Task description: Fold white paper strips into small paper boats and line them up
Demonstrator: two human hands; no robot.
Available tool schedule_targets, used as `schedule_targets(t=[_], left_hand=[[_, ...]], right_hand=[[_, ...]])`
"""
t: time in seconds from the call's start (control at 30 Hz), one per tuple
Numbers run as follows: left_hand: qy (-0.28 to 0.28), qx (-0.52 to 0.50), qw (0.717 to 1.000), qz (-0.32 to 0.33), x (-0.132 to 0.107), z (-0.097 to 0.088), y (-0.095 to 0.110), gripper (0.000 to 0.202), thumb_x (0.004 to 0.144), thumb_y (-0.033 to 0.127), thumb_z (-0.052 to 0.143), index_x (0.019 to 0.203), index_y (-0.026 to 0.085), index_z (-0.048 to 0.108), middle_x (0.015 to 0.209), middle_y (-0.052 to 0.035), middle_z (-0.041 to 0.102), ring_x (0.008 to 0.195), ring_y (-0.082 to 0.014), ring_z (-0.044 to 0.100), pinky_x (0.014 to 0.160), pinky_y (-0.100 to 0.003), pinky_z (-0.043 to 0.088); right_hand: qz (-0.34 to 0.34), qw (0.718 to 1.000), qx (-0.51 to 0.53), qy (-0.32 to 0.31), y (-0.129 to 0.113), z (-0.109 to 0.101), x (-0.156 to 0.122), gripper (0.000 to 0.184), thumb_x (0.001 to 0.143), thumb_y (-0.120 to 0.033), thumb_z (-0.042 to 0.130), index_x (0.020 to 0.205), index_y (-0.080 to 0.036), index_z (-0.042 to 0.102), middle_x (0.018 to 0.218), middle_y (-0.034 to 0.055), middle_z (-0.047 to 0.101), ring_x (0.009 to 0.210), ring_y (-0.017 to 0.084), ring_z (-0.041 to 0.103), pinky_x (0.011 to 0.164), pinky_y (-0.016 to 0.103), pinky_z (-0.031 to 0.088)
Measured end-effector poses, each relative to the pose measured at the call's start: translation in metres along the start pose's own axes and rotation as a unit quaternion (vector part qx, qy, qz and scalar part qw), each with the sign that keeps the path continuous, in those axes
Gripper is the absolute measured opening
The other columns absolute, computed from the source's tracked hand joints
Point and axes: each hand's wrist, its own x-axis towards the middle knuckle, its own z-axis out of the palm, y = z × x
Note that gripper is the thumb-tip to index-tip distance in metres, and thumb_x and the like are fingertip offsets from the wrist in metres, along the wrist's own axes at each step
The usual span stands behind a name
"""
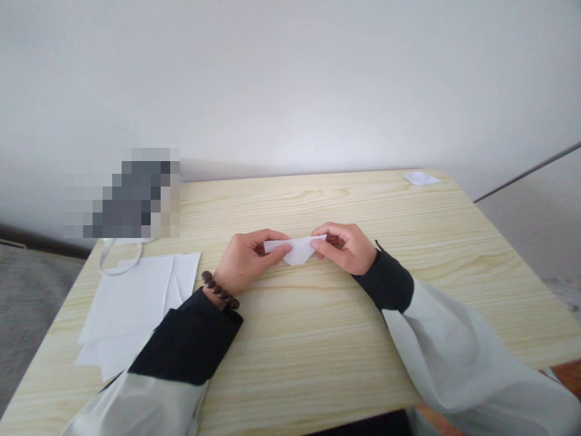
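A small folded piece of white paper is held just above the wooden table, straight along its top edge and narrowing to a blunt point below. My left hand pinches its left end, thumb in front and fingers behind. At the other end, my right hand grips it the same way, thumb on the near face. The fingertips behind the paper are partly hidden. A dark beaded bracelet circles my left wrist.
Several loose white sheets lie on the table at left, with a white cable by them. Behind is a blurred-out dark object. A small white paper piece lies at the far right corner. A wall borders the back.
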Motion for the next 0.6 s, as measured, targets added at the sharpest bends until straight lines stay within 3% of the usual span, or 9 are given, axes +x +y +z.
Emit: schedule_targets(t=[0.13,0.27,0.43,0.6], left_hand=[[-0.006,0.003,1.000,0.023,0.000,0.001,0.001,0.034,0.076,0.046,0.061,0.089,0.017,0.071,0.069,-0.0019,0.069,0.055,-0.0119,0.055,0.047,-0.020,0.041],[0.050,0.016,0.998,0.032,0.001,0.002,0.001,0.027,0.077,0.043,0.062,0.085,0.018,0.072,0.061,0.0011,0.064,0.050,-0.0104,0.051,0.047,-0.021,0.040],[0.106,0.041,0.980,0.166,0.002,-0.001,-0.001,0.013,0.079,0.029,0.064,0.082,0.021,0.073,0.086,-0.0028,0.067,0.079,-0.0142,0.061,0.072,-0.025,0.048],[0.079,0.137,0.965,0.211,0.002,-0.002,-0.009,0.017,0.084,0.024,0.058,0.091,0.023,0.074,0.083,-0.0036,0.061,0.072,-0.0125,0.056,0.064,-0.024,0.046]], right_hand=[[-0.012,1.000,-0.005,-0.020,0.000,0.001,0.000,0.017,0.083,-0.033,0.057,0.086,-0.016,0.062,0.069,0.0008,0.062,0.053,0.010,0.054,0.049,0.021,0.043],[-0.075,0.996,-0.035,0.028,-0.003,0.002,0.001,0.014,0.085,-0.028,0.057,0.087,-0.017,0.065,0.079,0.0035,0.067,0.061,0.011,0.060,0.051,0.021,0.046],[-0.234,0.953,-0.156,0.112,-0.001,0.000,0.004,0.012,0.086,-0.019,0.057,0.088,-0.019,0.069,0.088,0.0069,0.065,0.077,0.014,0.060,0.065,0.025,0.050],[-0.272,0.921,-0.259,0.104,0.008,-0.006,0.006,0.015,0.084,-0.015,0.058,0.084,-0.021,0.072,0.081,0.0055,0.062,0.069,0.013,0.053,0.063,0.028,0.047]])
